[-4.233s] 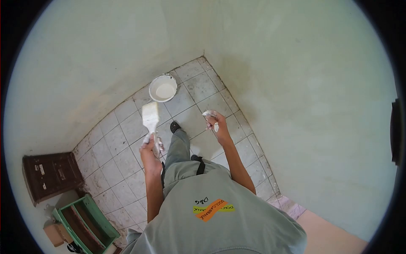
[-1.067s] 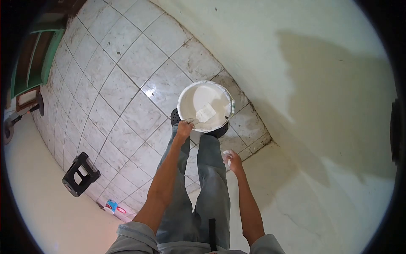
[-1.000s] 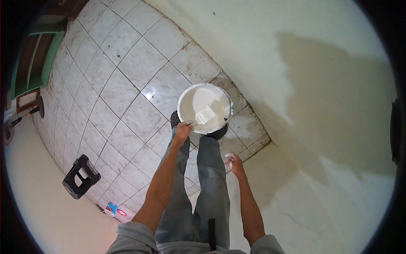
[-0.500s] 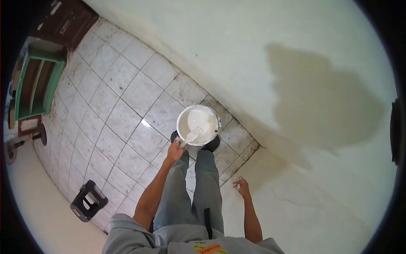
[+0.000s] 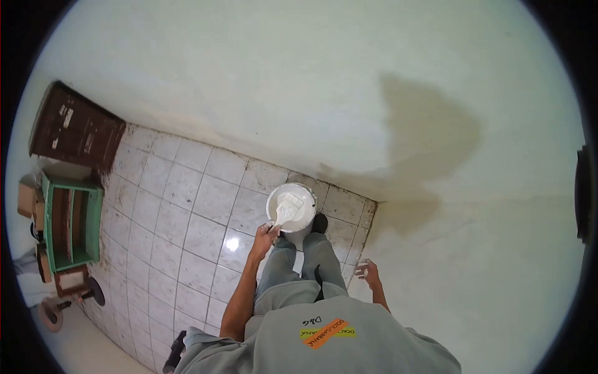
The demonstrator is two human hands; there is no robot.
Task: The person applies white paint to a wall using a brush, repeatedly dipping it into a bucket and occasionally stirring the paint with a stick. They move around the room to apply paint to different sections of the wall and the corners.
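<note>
A white bucket of white paint stands on the tiled floor in the corner, just ahead of my feet. My left hand grips the handle of a wide paintbrush, whose paint-covered bristles hang over the open bucket. My right hand hangs by my right side near the wall, closed on a small white paint-smeared object that I cannot make out.
Pale green walls meet at the corner behind the bucket, with a darker wet patch on the right wall. A dark brown box and a green wooden crate stand at the left. Grey tiles cover the floor.
I have straightened up and the view has lifted, showing more wall. The brush, dipped in the paint a second ago, has come up over the bucket. My right hand has stayed low at my side.
</note>
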